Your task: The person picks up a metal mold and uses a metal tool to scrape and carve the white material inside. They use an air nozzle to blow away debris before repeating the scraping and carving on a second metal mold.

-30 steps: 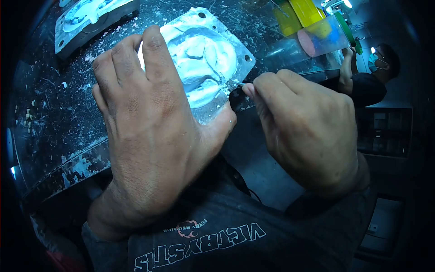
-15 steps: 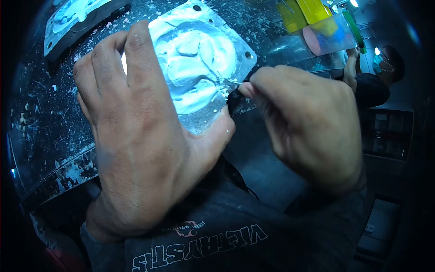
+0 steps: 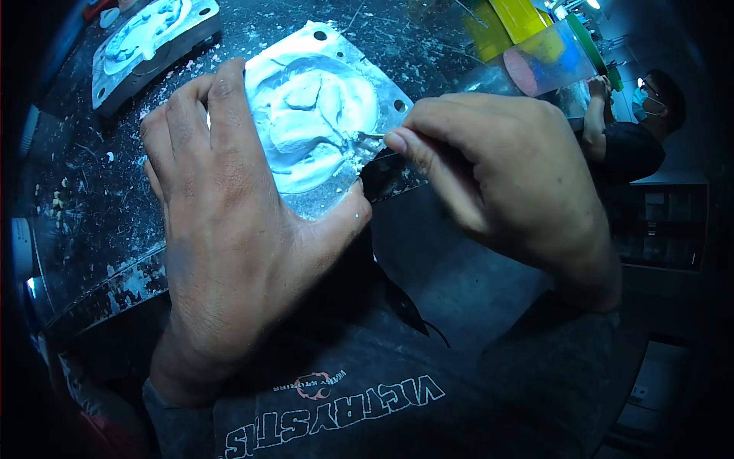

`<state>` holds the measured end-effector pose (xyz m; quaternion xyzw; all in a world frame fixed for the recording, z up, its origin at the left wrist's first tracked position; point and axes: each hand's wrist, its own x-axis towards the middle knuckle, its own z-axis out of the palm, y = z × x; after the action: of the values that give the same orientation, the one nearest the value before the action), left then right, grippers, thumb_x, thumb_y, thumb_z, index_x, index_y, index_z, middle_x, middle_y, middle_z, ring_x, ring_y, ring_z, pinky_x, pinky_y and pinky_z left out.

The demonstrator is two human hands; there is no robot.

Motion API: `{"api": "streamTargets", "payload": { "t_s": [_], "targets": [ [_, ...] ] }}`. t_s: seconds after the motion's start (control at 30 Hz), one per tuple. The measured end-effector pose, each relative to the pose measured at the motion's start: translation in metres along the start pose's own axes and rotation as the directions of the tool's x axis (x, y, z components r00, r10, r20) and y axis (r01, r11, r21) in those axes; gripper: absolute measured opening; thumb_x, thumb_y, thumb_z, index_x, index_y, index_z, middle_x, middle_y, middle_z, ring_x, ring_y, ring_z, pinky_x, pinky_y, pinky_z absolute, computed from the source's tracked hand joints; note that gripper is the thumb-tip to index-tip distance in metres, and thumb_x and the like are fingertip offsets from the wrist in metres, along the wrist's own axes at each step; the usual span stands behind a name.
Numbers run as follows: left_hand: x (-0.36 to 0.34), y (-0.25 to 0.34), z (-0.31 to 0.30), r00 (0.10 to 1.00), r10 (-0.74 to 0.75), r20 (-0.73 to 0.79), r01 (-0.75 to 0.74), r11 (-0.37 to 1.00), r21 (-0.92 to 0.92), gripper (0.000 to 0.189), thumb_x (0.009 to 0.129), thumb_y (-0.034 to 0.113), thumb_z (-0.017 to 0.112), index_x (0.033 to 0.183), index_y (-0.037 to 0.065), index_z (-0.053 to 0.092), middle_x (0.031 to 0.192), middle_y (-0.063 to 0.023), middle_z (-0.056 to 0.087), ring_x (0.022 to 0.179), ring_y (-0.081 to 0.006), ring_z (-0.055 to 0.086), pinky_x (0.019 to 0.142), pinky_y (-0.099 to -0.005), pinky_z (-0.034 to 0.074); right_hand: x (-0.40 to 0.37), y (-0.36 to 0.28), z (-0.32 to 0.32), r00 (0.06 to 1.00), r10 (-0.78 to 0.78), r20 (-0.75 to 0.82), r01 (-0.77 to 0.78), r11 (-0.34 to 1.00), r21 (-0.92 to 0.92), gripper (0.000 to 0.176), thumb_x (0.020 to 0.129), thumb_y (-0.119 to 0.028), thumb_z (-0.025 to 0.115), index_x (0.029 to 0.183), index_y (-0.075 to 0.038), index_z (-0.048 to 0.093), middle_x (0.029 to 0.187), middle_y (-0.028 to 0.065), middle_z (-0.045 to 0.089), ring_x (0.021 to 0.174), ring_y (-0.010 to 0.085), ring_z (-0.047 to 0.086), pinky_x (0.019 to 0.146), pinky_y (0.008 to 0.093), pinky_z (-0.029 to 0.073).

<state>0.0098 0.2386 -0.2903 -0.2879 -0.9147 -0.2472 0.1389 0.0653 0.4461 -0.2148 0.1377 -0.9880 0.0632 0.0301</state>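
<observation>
A square metal mould block (image 3: pixel 380 86) with corner holes lies at the table's near edge, its hollow lined with white, plaster-like material (image 3: pixel 298 134) in sculpted relief. My left hand (image 3: pixel 229 191) grips the block, fingers along its left side and thumb at the near corner. In a pinch, my right hand (image 3: pixel 512 161) holds a thin metal carving tool (image 3: pixel 371 135). The tool's tip meets the white material near the right edge, among loose crumbs. Most of its handle is hidden inside my fist.
A second mould block (image 3: pixel 145 57) with white filling sits at the upper left. White scraps litter the dark, worn table (image 3: pixel 92 191). At the upper right are a clear jar (image 3: pixel 535 65) with a green lid and a yellow container (image 3: pixel 524 19). A masked person (image 3: pixel 631 145) is beyond.
In the view, the block and both hands have shifted slightly left, and the second block shows more fully. The tool tip stays on the white material's right side.
</observation>
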Motion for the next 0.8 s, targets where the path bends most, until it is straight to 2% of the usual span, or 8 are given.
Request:
{"api": "streamTargets", "payload": {
  "t_s": [0.23, 0.3, 0.4, 0.53, 0.63, 0.7, 0.73, 0.8],
  "targets": [
    [0.0, 0.001, -0.002, 1.0, -0.01, 0.0, 0.01, 1.0, -0.02, 0.098, 0.07, 0.033, 0.087, 0.148, -0.005, 0.043, 0.137, -0.0262, 0.049, 0.133, -0.0433, 0.042, 0.111, -0.0572, 0.043, 0.008, -0.012, -0.013, 0.993, 0.005, 0.116, 0.011, 0.99, -0.138, 0.017, 0.098, -0.017, 0.07, 0.087, -0.004, 0.07, 0.074, 0.0124, 0.069, 0.067, 0.0319, 0.068, 0.069, 0.0446, 0.053],
    [0.0, 0.001, -0.002, 1.0, -0.014, 0.004, 0.014, 0.999, -0.031, 0.1, 0.069, 0.035, 0.089, 0.148, -0.005, 0.043, 0.137, -0.0261, 0.049, 0.133, -0.043, 0.042, 0.111, -0.0572, 0.043, 0.012, -0.022, -0.011, 0.991, 0.092, 0.096, -0.073, 0.979, -0.191, 0.02, 0.098, -0.016, 0.068, 0.083, -0.005, 0.07, 0.074, 0.0125, 0.069, 0.07, 0.0327, 0.07, 0.074, 0.047, 0.055],
    [-0.001, -0.011, 0.001, 1.0, -0.019, 0.005, 0.019, 0.998, -0.056, 0.103, 0.068, 0.038, 0.091, 0.148, -0.005, 0.043, 0.137, -0.0254, 0.05, 0.134, -0.0427, 0.042, 0.111, -0.0572, 0.043, 0.035, -0.043, -0.018, 0.985, -0.008, 0.173, 0.069, 0.936, -0.346, 0.015, 0.094, -0.012, 0.068, 0.081, -0.005, 0.07, 0.074, 0.013, 0.07, 0.072, 0.0333, 0.072, 0.072, 0.0472, 0.056],
    [-0.004, -0.03, 0.008, 1.0, -0.008, -0.004, 0.008, 0.998, -0.055, 0.102, 0.067, 0.037, 0.091, 0.148, -0.004, 0.044, 0.137, -0.0246, 0.051, 0.133, -0.0424, 0.043, 0.111, -0.0572, 0.043, 0.058, -0.065, -0.016, 0.974, -0.026, 0.225, 0.107, 0.929, -0.355, 0.009, 0.089, -0.009, 0.069, 0.081, -0.004, 0.071, 0.076, 0.0133, 0.071, 0.074, 0.0331, 0.072, 0.069, 0.0458, 0.057],
    [-0.002, 0.001, 0.001, 0.999, 0.038, -0.023, -0.039, 0.999, -0.023, 0.1, 0.068, 0.034, 0.09, 0.148, -0.003, 0.044, 0.137, -0.0242, 0.051, 0.133, -0.0421, 0.043, 0.111, -0.057, 0.043, 0.031, -0.039, -0.022, 0.966, 0.021, 0.259, 0.107, 0.875, -0.472, 0.007, 0.086, -0.007, 0.069, 0.081, -0.003, 0.071, 0.077, 0.0139, 0.072, 0.075, 0.0337, 0.072, 0.065, 0.0439, 0.056],
    [-0.002, 0.002, 0.003, 0.997, 0.053, -0.049, -0.056, 0.997, -0.051, 0.098, 0.068, 0.031, 0.088, 0.148, -0.003, 0.044, 0.136, -0.0241, 0.051, 0.133, -0.0419, 0.044, 0.11, -0.0567, 0.043, 0.027, -0.015, -0.011, 0.99, -0.122, 0.067, 0.132, 0.978, -0.159, 0.007, 0.087, -0.007, 0.07, 0.086, -0.001, 0.073, 0.078, 0.0154, 0.072, 0.074, 0.0344, 0.071, 0.063, 0.0412, 0.055],
    [-0.002, 0.001, 0.003, 0.995, 0.066, -0.071, -0.071, 0.995, -0.071, 0.096, 0.067, 0.029, 0.086, 0.149, -0.002, 0.044, 0.136, -0.024, 0.052, 0.133, -0.0417, 0.044, 0.11, -0.0563, 0.043, 0.027, -0.01, -0.013, 0.99, -0.125, 0.07, 0.135, 0.977, -0.163, 0.007, 0.087, -0.007, 0.07, 0.086, -0.001, 0.073, 0.078, 0.0154, 0.072, 0.074, 0.0344, 0.071, 0.063, 0.0412, 0.055],
    [0.0, -0.002, 0.001, 0.999, 0.028, -0.038, -0.031, 0.997, -0.075, 0.096, 0.067, 0.027, 0.085, 0.149, -0.002, 0.045, 0.137, -0.0241, 0.051, 0.133, -0.0414, 0.044, 0.11, -0.0558, 0.043, 0.029, 0.0, -0.016, 0.98, -0.064, 0.186, 0.034, 0.987, 0.156, 0.009, 0.09, -0.007, 0.073, 0.092, 0.001, 0.074, 0.079, 0.0178, 0.071, 0.072, 0.0364, 0.069, 0.062, 0.0385, 0.054]
  ]
}}
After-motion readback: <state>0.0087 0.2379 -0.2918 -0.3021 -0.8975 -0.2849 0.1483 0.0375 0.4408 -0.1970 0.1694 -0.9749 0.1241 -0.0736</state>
